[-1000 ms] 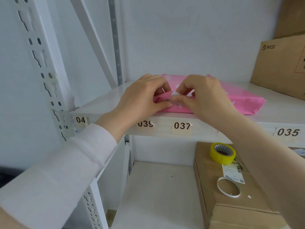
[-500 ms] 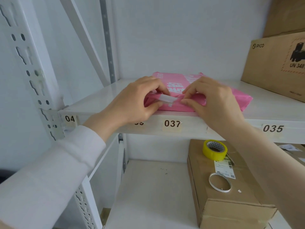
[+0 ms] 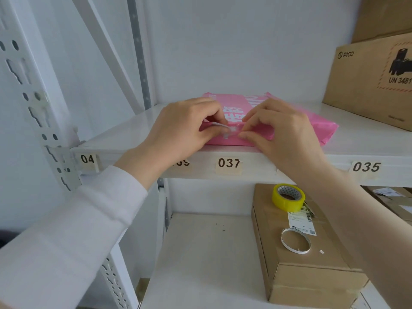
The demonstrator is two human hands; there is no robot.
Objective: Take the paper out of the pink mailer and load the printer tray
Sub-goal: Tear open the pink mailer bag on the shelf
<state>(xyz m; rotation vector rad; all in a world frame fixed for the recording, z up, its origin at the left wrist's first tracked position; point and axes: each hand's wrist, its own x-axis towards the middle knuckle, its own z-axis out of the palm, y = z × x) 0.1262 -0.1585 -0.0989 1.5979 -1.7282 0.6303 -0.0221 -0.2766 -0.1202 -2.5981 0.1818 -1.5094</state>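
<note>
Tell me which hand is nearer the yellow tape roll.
Right. The right hand rests on the pink mailer, its forearm passing just beside the yellow tape roll; the left hand sits farther left.

shelf label half hidden behind left hand, PICO box cut off at right edge

"037", "035" shelf labels; "PICO" box

pink mailer, white lettering
</note>
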